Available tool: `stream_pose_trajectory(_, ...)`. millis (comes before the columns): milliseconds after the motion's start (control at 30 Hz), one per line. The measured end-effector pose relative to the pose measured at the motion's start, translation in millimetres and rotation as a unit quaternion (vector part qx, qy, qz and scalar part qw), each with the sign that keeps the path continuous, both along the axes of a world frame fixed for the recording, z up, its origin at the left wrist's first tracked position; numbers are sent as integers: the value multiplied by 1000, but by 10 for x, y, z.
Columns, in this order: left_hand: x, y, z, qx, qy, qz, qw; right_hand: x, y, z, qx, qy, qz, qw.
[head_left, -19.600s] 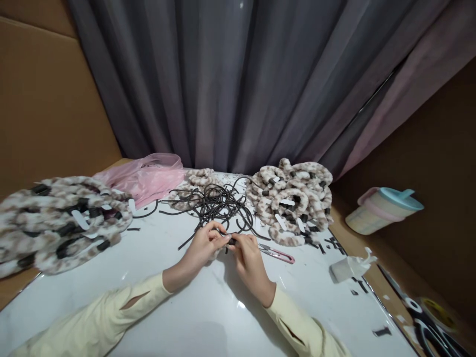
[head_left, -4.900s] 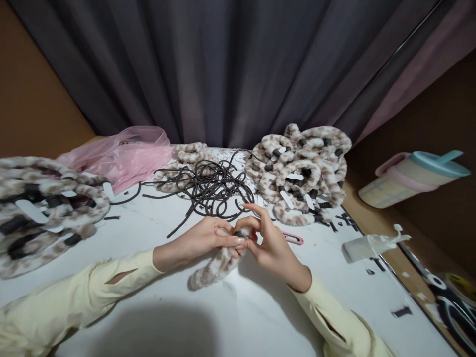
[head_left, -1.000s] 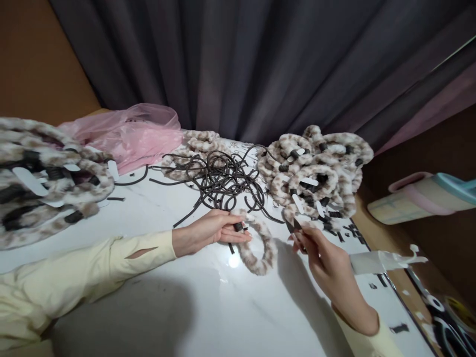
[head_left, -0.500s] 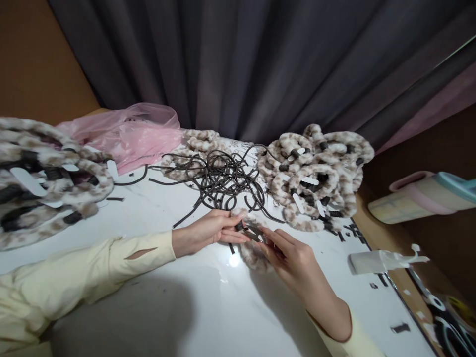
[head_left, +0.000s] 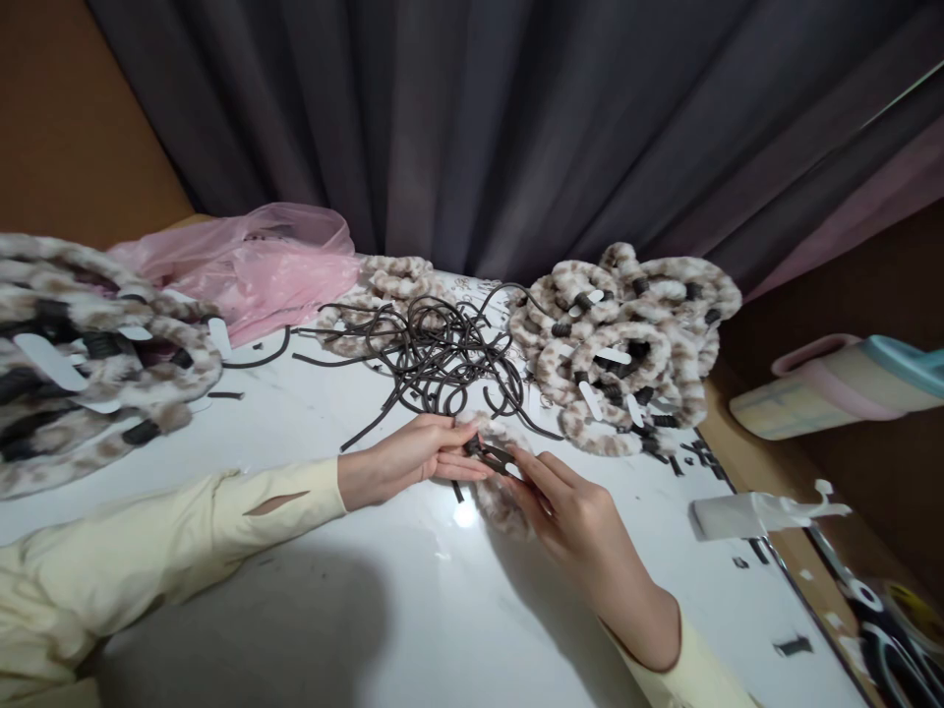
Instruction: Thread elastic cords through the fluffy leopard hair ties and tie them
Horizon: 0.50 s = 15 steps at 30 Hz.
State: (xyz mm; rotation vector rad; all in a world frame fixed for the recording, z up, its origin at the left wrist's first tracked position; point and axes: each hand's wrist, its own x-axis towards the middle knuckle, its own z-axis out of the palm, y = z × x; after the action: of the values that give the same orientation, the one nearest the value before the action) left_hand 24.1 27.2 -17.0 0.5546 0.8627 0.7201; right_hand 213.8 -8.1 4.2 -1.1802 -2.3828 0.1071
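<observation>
A: What do I have in my hands right now?

B: I see my left hand (head_left: 413, 457) pinching one end of a furry leopard-print hair loop (head_left: 496, 492), at its dark elastic joint. The fingers are closed on it, palm turned to the table. The loop lies on the white table (head_left: 413, 600), near the middle, and it curves from my left fingertips down under my right hand (head_left: 582, 511).

A: And the right hand?

B: It is clenched on a small thread snipper (head_left: 496, 457). The dark blades point to the left and meet the loop's joint just at my left fingertips. I cannot tell if the blades are closed on the elastic or only touching it.

A: What lies around?

B: Behind my hands, toward the far edge, there is a tangle of dark elastic cords (head_left: 435, 359). To the right of it is a pile of finished furry loops (head_left: 626, 344) with white tags. A second pile (head_left: 88, 374) is at the left edge, and a pink plastic bag (head_left: 251, 265) is at the far left corner. Near the right edge lies a white roll of tags (head_left: 744, 513). Beyond the table, on the right, a pastel pitcher (head_left: 833, 383) with a blue lid stands apart.
</observation>
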Motion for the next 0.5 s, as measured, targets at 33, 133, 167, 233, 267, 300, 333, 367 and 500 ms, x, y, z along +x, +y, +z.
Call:
stream_pose_trajectory(33,0,-1,1,1,-1,-1,1000,-4,-1,-6,0,2,0,1000)
stream_pose_trajectory(133,2,-7,5,-1,-2,7,1000,-14,-3,-28,-8,16,-3,1000)
stream_pose_trajectory(167,5,-11,9,-3,-2,12,1000,-19,-3,-37,-10,22,-5,1000)
stream_pose_trajectory(233,15,-19,18,-4,-7,21,1000,-32,-2,-56,-14,43,-9,999)
stream_pose_trajectory(267,22,-24,21,-4,-11,24,1000,-42,-1,-66,-20,57,-10,998)
stream_pose_trajectory(300,29,-28,22,-3,-15,27,1000,-54,0,-74,-29,71,-12,997)
stream_pose_trajectory(333,37,-33,20,-3,-19,30,999,-68,1,-82,-42,86,-16,995)
stream_pose_trajectory(367,45,-38,15,-1,-24,35,999,-85,2,-87,-56,101,-22,993)
stream_pose_trajectory(500,71,-59,-23,20,-44,48,998,-156,1,-90,-102,149,-63,982)
